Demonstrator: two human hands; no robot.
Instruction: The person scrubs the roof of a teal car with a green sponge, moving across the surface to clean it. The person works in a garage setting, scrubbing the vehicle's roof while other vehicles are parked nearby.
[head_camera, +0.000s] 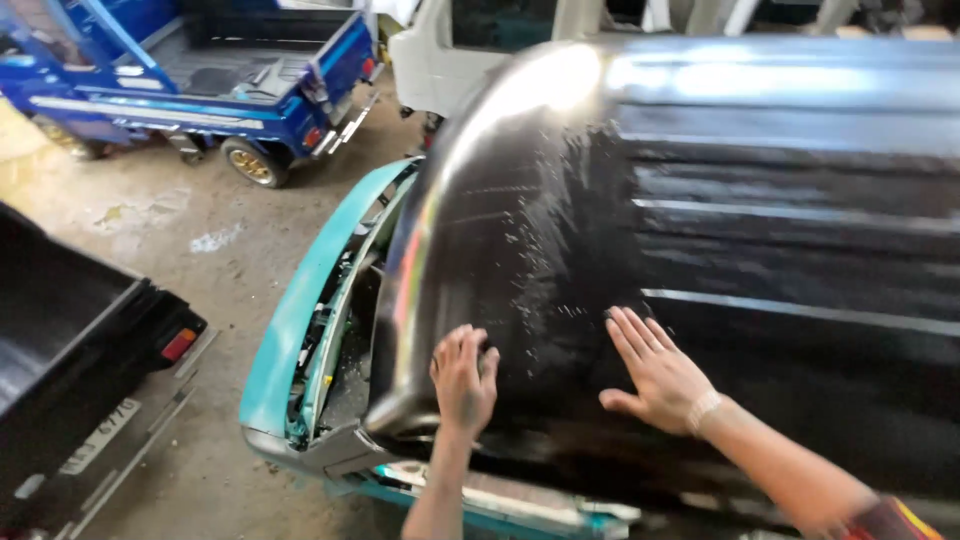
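- Two bare hands are resting on a glossy black vehicle roof, which is filling the right and centre of the frame, wet and speckled with white suds.
- The slick film could be letting a palm slide off toward the curved edge at lower centre, since the panel is dropping away steeply there.
- Leaning weight on that edge could be tipping the person toward the teal body frame below it.
- The left hand is lying near the roof's rounded corner, fingers curled loosely, gripping nothing I can make out.
- The right hand is pressing flat, its grip spread wide, fingers splayed on the wet surface and holding nothing.
- A blue truck is standing at upper left.
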